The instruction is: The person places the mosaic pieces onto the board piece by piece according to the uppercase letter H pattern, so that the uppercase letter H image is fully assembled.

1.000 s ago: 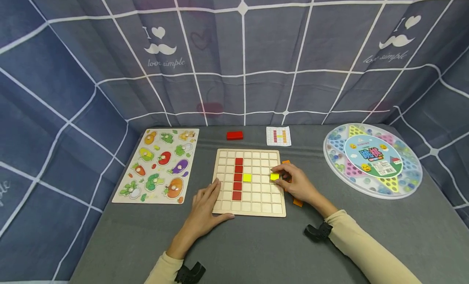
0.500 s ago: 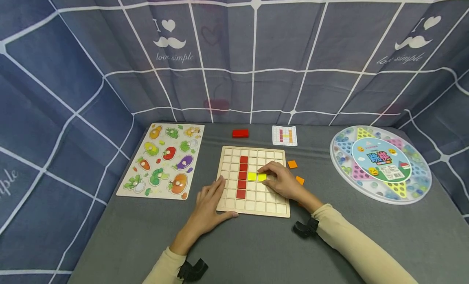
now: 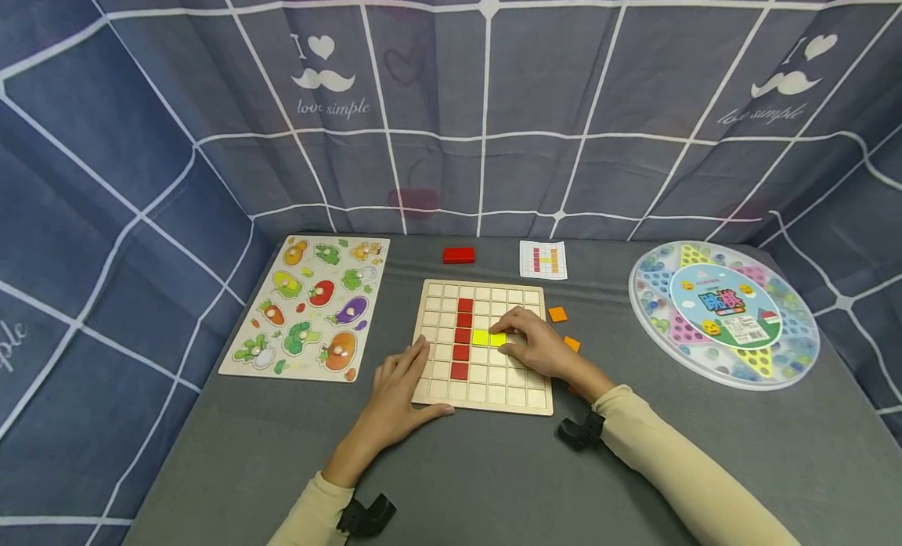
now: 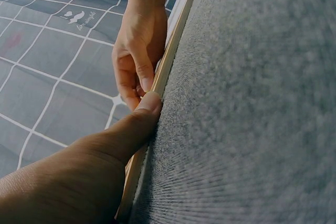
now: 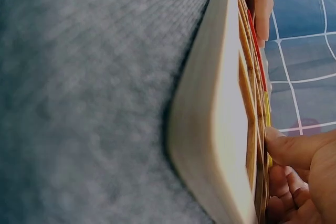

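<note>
Yellow tile sits on the board, beside another yellow square, pinched by the right hand. The left hand rests uncurled on the board's edge. If the board slips, the tile might tip crooked.

At the head view's centre, the right hand covers part of the wooden board. Both sleeves are cut by the bottom edge; small print on the round disc is illegible.
</note>
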A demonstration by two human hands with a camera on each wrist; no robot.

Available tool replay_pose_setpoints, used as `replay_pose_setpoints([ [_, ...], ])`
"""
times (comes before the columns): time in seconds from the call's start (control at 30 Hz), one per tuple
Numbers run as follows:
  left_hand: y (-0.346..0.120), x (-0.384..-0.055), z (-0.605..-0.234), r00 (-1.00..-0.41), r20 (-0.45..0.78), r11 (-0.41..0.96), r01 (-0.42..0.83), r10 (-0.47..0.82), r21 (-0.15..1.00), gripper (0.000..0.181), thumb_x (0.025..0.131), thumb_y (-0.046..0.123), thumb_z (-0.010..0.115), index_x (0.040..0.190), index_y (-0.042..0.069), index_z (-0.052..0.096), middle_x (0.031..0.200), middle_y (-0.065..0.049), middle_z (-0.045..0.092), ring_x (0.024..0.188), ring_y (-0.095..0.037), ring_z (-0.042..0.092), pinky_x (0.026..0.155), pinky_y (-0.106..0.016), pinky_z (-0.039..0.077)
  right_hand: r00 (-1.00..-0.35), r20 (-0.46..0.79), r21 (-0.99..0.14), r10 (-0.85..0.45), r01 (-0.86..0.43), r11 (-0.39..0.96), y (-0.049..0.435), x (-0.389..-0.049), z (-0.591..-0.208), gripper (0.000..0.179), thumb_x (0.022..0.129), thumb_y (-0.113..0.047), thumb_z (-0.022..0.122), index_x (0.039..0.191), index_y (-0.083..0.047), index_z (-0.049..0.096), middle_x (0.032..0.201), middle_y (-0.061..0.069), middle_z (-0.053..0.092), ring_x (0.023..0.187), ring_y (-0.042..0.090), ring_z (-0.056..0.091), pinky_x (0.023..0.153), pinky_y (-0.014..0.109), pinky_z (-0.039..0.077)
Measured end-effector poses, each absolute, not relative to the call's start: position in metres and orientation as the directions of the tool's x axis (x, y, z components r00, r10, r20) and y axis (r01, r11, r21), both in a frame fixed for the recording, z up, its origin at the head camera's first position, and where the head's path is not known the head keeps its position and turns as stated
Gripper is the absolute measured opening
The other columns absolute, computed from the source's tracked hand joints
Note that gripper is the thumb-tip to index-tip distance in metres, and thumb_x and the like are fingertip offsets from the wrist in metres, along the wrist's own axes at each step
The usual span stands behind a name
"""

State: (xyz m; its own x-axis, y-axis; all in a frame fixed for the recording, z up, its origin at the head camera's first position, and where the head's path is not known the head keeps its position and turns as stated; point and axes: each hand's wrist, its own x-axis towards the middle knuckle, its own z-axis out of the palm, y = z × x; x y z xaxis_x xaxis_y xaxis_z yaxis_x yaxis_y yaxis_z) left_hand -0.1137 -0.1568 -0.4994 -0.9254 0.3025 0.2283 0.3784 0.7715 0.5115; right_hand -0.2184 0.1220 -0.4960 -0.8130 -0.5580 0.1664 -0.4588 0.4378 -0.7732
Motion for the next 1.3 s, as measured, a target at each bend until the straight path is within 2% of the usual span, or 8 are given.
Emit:
replay_pose_setpoints([
  [0.43, -0.1574, -0.1138, -0.5005, -0.918, 0.252, 0.776, 0.395, 0.307, 0.491, 0.105, 0.071, 0.05, 0.083, 0.151, 0.002, 0.035, 0.157, -0.015, 0.034, 0.118, -0.031, 0.043, 0.094, -0.051, 0.032, -0.796, 0.162, -0.752, -0.583, -0.482, 0.449, 0.1206, -0.2202, -0.4991, 0.029, 0.089, -0.004, 0.069, 0.116, -0.014, 0.07, 0.114, 0.002, 0.06, 0.104, 0.017, 0.053, 0.09, 0.035, 0.044],
  [0.73, -0.1571, -0.114, -0.4998, -0.929, 0.218, 0.777, 0.371, 0.3, 0.509, 0.106, 0.072, 0.052, 0.082, 0.153, 0.005, 0.033, 0.158, -0.013, 0.033, 0.119, -0.03, 0.042, 0.097, -0.051, 0.031, -0.794, 0.17, -0.761, -0.584, -0.483, 0.434, 0.1213, -0.2197, -0.499, 0.027, 0.09, -0.004, 0.069, 0.116, -0.011, 0.069, 0.114, 0.004, 0.06, 0.103, 0.018, 0.054, 0.088, 0.033, 0.043],
  [1.3, -0.1559, -0.1132, -0.4995, -0.926, 0.226, 0.778, 0.376, 0.301, 0.503, 0.106, 0.072, 0.05, 0.083, 0.152, 0.003, 0.033, 0.158, -0.015, 0.032, 0.118, -0.031, 0.042, 0.097, -0.053, 0.031, -0.798, 0.186, -0.765, -0.574, -0.484, 0.425, 0.1217, -0.2186, -0.4998, 0.029, 0.089, -0.005, 0.07, 0.116, -0.01, 0.069, 0.114, 0.004, 0.061, 0.105, 0.019, 0.054, 0.089, 0.033, 0.044],
])
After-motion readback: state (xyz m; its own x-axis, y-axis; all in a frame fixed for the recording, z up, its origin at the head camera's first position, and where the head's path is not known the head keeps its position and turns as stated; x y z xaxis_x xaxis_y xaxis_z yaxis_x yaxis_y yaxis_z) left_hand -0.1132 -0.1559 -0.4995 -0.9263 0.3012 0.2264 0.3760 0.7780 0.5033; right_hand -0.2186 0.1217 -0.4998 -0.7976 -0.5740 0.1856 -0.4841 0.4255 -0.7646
